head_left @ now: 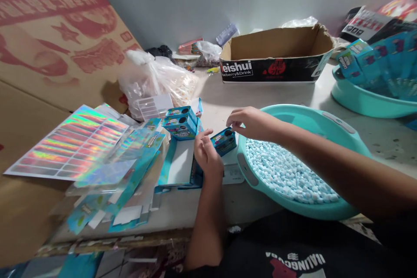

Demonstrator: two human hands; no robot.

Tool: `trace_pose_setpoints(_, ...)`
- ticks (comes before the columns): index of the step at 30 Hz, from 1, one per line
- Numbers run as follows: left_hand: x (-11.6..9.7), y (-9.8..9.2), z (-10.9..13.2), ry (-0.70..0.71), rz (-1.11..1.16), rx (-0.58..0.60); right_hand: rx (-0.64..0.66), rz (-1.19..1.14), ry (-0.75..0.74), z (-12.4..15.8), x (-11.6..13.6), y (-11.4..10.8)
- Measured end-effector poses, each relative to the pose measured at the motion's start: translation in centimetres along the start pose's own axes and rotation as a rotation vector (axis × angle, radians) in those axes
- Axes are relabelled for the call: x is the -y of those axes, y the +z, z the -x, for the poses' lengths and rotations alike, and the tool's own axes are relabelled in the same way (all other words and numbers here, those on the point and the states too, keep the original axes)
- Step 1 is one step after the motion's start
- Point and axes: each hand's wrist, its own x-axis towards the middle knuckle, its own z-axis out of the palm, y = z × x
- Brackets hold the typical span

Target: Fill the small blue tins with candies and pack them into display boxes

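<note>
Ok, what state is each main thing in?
Small blue rectangular carton: between left hand and right hand; closure unclear.
Shallow blue cardboard tray: open, small blue boxes at its far end.
Near round turquoise plastic basin: open, partly filled with pale blue pellets.
Long black cardboard box: open-topped.
Clear plastic bag: bulging, closure unclear.
Iridescent silver sticker sheet: unfolded.

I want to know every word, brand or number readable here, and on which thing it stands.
"eishui": black open box; first letter incomplete.
"ueberry&Drink": same box, beginning also incomplete.
"CARAMELO": stacked blue box.
Too small or blurred: small box between left hand and right hand, flat blue packs.
Not clearly readable: the open box's red sign; print on the shirt, big carton and black packet.
I read no number.
</note>
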Motion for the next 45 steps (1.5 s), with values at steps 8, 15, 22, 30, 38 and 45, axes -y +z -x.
trace_pose_setpoints(8, 0.3, 0.1, 0.0, 0.005, -0.009, 0.077, 0.400, 0.150, 0.364, 2.6, -4.2, -1.1)
trace_pose_setpoints(15, 0.6, 0.2, -0.4, -0.019, 0.113, 0.055, 0.640, 0.241, 0.307, 2.4, -2.5, 0.8)
trace_pose_setpoints(22, 1.2, 0.4, -0.6, -0.173, 0.230, 0.056, 0.646, 0.277, 0.291, 2.2, -1.3, 1.5)
trace_pose_setpoints(30, 1.1, 0.4, -1.0, -0.299, 0.361, 0.083, 0.647, 0.211, 0.320, 2.5, -1.7, 0.9)
trace_pose_setpoints(38, 0.7, 0.3, -1.0, -0.321, 0.332, 0.095, 0.438, 0.128, 0.340, 2.4, -1.9, -1.3)
trace_pose_setpoints(45, 0.8, 0.2, -0.9, -0.244, 0.241, 0.095, 0.106, -0.015, 0.237, 1.5, -1.9, -2.1)
